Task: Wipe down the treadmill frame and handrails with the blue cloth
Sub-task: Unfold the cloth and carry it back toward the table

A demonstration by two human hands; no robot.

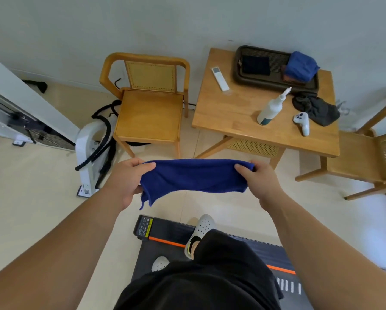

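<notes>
Floor (42, 209): pale tiles, under everything.
Treadmill (165, 230): low and black with an orange stripe; the person stands on it. No handrail shows in this view.
Table (232, 124): wooden, beyond the cloth, well apart from the treadmill.
Cloth (194, 175): blue, in the air, stretched between both hands above the floor. It does not touch the treadmill. One corner hangs loose under its left end.
Left grip (129, 177): fingers and thumb curled round the left end of the cloth.
Right grip (261, 180): thumb and fingers pinch the right end.
Bottle (269, 110): white, upright on the table.
Stage: I judge that wiping has not yet begun.
Risk: passing the cloth to one hand may let the loose corner slip free and drop. Bending down while standing on the treadmill may upset the balance.
</notes>
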